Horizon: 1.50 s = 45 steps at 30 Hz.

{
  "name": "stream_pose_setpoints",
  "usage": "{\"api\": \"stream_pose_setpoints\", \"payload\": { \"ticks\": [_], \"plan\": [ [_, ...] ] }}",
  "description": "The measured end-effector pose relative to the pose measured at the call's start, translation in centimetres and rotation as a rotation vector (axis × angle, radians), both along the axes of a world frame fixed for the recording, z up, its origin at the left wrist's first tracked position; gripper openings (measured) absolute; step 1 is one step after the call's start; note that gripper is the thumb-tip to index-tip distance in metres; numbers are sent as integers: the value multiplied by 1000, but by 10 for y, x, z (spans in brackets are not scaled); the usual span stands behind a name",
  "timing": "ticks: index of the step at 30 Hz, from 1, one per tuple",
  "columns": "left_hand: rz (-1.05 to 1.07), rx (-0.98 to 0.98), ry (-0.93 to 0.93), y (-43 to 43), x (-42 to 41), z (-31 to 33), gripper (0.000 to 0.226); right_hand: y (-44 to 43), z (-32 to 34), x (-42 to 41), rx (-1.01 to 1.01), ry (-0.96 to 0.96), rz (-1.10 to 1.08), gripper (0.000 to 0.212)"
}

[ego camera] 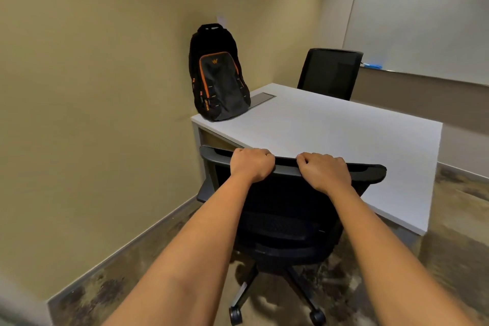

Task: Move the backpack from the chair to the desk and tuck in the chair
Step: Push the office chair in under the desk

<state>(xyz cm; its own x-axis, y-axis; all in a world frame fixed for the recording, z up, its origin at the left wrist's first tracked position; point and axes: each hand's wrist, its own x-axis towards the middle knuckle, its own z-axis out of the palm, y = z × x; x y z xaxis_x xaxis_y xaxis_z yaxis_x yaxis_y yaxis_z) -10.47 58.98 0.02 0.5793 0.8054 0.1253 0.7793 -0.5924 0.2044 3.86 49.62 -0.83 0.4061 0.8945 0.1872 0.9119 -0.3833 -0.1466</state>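
A black backpack with orange trim stands upright on the far left corner of the white desk, leaning against the wall. A black office chair on casters stands at the desk's near side, its backrest facing me and its top edge at the desk's edge. My left hand grips the top of the backrest left of the middle. My right hand grips the same top edge just to the right. The seat is hidden behind the backrest.
A second black chair stands at the desk's far side. A whiteboard hangs on the right wall with a blue item on its ledge. The beige wall runs close along the left. A grey cable flap lies in the desk.
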Motion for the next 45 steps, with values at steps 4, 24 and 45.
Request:
{"api": "stream_pose_setpoints", "payload": {
  "ticks": [4,24,45],
  "plan": [
    [-26,-11,-1,33,3,0,42,29,-2,-1,0,-6,-30,45],
    [-226,-52,0,176,13,-4,46,143,1,-15,-36,42,-237,44],
    [-453,-40,-14,294,4,-6,47,236,0,-60,-8,44,-461,53]
  ]
}}
